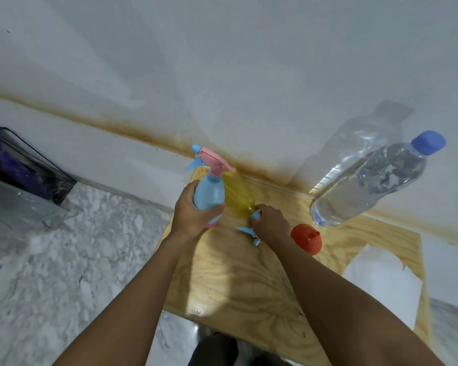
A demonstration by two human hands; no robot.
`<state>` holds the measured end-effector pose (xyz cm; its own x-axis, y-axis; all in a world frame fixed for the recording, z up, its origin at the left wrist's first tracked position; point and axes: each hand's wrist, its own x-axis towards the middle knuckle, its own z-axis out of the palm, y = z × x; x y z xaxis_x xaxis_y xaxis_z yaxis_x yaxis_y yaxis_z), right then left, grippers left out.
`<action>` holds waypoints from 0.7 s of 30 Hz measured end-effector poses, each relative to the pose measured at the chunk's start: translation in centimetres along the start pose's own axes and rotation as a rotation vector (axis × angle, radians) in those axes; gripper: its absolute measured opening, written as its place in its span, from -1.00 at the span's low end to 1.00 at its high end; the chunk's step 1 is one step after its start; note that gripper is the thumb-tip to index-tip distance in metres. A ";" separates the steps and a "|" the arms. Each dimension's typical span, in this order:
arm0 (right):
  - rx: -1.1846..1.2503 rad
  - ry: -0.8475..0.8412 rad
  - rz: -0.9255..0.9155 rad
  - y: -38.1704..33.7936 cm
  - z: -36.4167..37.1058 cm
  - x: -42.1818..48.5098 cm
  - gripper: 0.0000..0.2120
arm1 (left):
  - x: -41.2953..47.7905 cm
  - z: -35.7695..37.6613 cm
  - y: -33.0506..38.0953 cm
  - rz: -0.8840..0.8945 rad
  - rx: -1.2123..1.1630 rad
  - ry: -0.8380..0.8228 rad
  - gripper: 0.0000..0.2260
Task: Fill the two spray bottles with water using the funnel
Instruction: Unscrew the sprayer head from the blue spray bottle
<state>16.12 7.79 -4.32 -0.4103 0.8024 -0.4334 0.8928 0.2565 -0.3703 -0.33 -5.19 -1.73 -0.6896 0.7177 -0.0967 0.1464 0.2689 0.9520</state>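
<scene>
White wall and marbled floor frame a small wooden table, which lies under both forearms. Well to the right of the right hand and beyond it stands the large water bottle, capped and apparently nearly full. A white sheet covers the table's corner nearer the body on that side. The left hand wraps its fingers round the upright blue spray bottle, pink trigger head screwed on. I cannot tell whether its base rests on the wood. The right hand curls round the neck of the yellow spray bottle, which lies on its side between the two hands, sprayer head attached. Just right of the right hand sits the red funnel, untouched. By my reading nothing is filled yet: both heads must come off, the cap too, then funnel and pouring. The left hand works close to the table's left edge, so the blue bottle has little margin there. Bare wood toward the body offers room.
</scene>
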 end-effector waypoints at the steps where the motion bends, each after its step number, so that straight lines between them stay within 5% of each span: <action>1: 0.000 0.003 -0.001 0.0 0.0 0.0 -0.58 | 0.1 0.0 0.0 0.000 0.000 0.003 -0.41; 13: -0.009 0.385 -0.210 -1.3 -4.4 -2.1 -0.76 | 0.2 0.1 0.5 0.025 0.001 0.031 -0.38; 21: -0.376 0.219 -0.103 -4.1 -12.6 -3.0 -0.77 | -0.4 1.0 0.9 0.021 0.018 0.052 -0.43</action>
<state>16.04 11.13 8.85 -0.4876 0.8473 -0.2105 0.8716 0.4865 -0.0608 0.74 -4.59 -1.13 -0.7220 0.6892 -0.0612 0.1736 0.2661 0.9482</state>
